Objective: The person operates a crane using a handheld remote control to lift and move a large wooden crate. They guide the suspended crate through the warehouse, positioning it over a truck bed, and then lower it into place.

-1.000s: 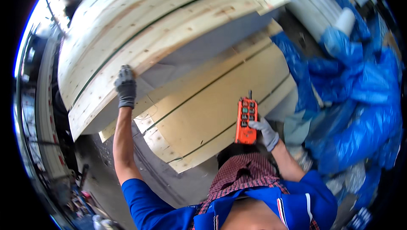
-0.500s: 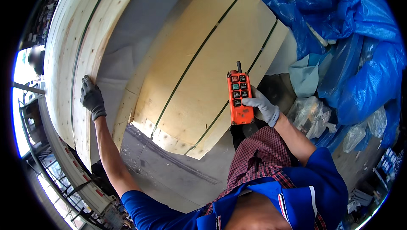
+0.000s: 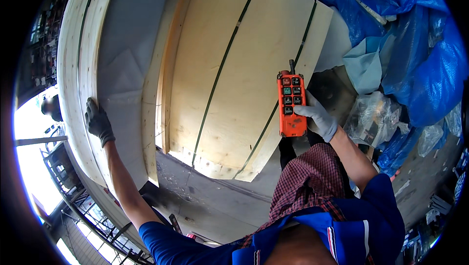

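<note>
Grey floor (image 3: 215, 213), scuffed and marked, extends below a broad strapped slab (image 3: 254, 69) of pale plywood, smooth in the middle, slightly knotted along its near edge, its outline bowed by the lens; to its left stands a boarded stack (image 3: 90, 69), its long light boards grained and knotted, with a matt grey sheet (image 3: 132, 30) covering the side that faces the slab; at right, blue sheeting (image 3: 435, 59), glossy and crumpled, lies in heaped folds, a clear plastic bag (image 3: 373, 116), wrinkled and translucent, just beside it; a dark red checked apron (image 3: 305, 177) of woven cloth hangs at the person's front; the left hand (image 3: 99, 122), in a dark grey glove, lies against the edge of the boarded stack, its fingers extended, slightly bent and close together, wrapped around nothing; the right hand (image 3: 318, 117), in a lighter grey glove, is clamped on a remote control (image 3: 293, 106), the thumb across its face near the lower buttons, the other fingers hidden behind; the remote control, an upright orange oblong with scuffed casing, stands before the slab's right part; a stubby black antenna (image 3: 291, 67) rises from its top.
</note>
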Available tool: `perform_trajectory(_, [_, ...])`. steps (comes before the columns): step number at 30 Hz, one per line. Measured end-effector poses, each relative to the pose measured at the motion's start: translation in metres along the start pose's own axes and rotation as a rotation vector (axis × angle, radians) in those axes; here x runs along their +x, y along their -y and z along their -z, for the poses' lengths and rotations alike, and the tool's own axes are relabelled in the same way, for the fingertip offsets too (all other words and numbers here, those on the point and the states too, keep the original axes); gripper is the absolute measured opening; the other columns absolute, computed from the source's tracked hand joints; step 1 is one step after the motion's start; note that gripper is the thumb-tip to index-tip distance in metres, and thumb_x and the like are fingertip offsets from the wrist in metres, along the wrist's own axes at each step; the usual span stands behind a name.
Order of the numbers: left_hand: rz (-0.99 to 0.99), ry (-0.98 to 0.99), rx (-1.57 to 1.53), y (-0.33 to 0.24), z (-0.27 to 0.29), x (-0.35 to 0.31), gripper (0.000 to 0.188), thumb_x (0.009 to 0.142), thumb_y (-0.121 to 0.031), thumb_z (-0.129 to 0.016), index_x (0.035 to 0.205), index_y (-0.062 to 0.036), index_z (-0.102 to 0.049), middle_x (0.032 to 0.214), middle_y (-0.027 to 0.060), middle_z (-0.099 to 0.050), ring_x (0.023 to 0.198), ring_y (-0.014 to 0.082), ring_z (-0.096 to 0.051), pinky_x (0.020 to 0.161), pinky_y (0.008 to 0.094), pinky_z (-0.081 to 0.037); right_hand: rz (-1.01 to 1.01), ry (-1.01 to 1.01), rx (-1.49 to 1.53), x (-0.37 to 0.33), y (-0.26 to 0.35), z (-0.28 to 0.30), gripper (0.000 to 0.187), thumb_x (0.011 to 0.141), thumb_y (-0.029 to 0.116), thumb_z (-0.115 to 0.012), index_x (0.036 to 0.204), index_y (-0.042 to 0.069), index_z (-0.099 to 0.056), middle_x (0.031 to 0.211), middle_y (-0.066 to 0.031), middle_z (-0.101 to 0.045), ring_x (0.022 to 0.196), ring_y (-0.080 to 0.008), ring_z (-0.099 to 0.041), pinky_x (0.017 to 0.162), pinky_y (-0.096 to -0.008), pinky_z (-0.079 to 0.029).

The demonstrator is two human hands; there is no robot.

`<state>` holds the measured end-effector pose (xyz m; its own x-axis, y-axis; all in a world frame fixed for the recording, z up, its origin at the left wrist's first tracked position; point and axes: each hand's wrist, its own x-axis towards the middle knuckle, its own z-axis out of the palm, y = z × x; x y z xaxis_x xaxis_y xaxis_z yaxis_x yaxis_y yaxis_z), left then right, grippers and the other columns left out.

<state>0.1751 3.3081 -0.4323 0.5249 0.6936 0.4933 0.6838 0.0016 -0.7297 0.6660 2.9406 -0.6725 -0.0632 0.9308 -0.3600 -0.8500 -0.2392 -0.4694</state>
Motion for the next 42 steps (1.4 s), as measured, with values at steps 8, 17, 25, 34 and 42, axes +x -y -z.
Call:
perform_trajectory(8, [0.071,0.06,0.034,-0.02,0.007,0.019,0.034,0.09,-0.028,-0.056,0.12,-0.012,-0.058,0.106,0.0061,-0.067,0.086,0.0243,-0.065,0.07,0.0376,-0.054,-0.018,-0.004,0.03,0.01,-0.005,-0.004,0.073,0.079,0.006,-0.068,0.141,0.005,-0.031,0.118,-0.0081,-0.055,0.106,-0.0197,-0.059,0.094,-0.0383,-0.049])
perform_trajectory(17, [0.051,-0.058,0.023,0.001,0.0,0.02,0.034,0.09,-0.031,-0.056,0.119,-0.0142,-0.06,0.11,0.0042,-0.067,0.09,0.0229,-0.067,0.073,0.0355,-0.054,-0.016,0.041,-0.052,0.037,-0.015,-0.023,0.059,0.082,0.01,-0.059,0.136,0.004,-0.037,0.116,-0.0065,-0.055,0.104,-0.0159,-0.057,0.095,-0.0325,-0.047])
perform_trajectory(25, [0.058,-0.15,-0.017,0.015,-0.002,0.019,0.026,0.091,-0.034,-0.056,0.111,-0.0189,-0.063,0.096,0.003,-0.068,0.083,0.0249,-0.067,0.067,0.0388,-0.054,-0.054,0.114,-0.066,0.068,-0.034,-0.042,0.054,0.087,0.015,-0.057,0.136,0.004,-0.038,0.119,-0.0065,-0.054,0.108,-0.0149,-0.055,0.096,-0.0323,-0.046])
perform_trajectory(34, [-0.092,-0.043,-0.847,-0.177,0.007,-0.138,0.041,0.084,-0.025,-0.065,0.122,-0.0114,-0.058,0.121,0.0096,-0.059,0.112,0.03,-0.055,0.093,0.0428,-0.043,-0.126,0.088,-0.103,0.125,-0.089,-0.008,0.046,0.091,0.022,-0.055,0.132,0.004,-0.044,0.113,-0.0119,-0.061,0.1,-0.0219,-0.064,0.089,-0.0378,-0.054])
perform_trajectory(42, [0.238,0.278,-0.563,-0.27,-0.242,-0.248,0.073,0.084,-0.036,-0.067,0.14,-0.0018,-0.035,0.143,0.0241,-0.035,0.129,0.0393,-0.038,0.102,0.0478,-0.037,-0.125,0.127,-0.238,0.261,-0.163,0.028,0.043,0.093,0.029,-0.056,0.127,0.005,-0.047,0.103,-0.0095,-0.063,0.089,-0.0172,-0.065,0.078,-0.0316,-0.057])
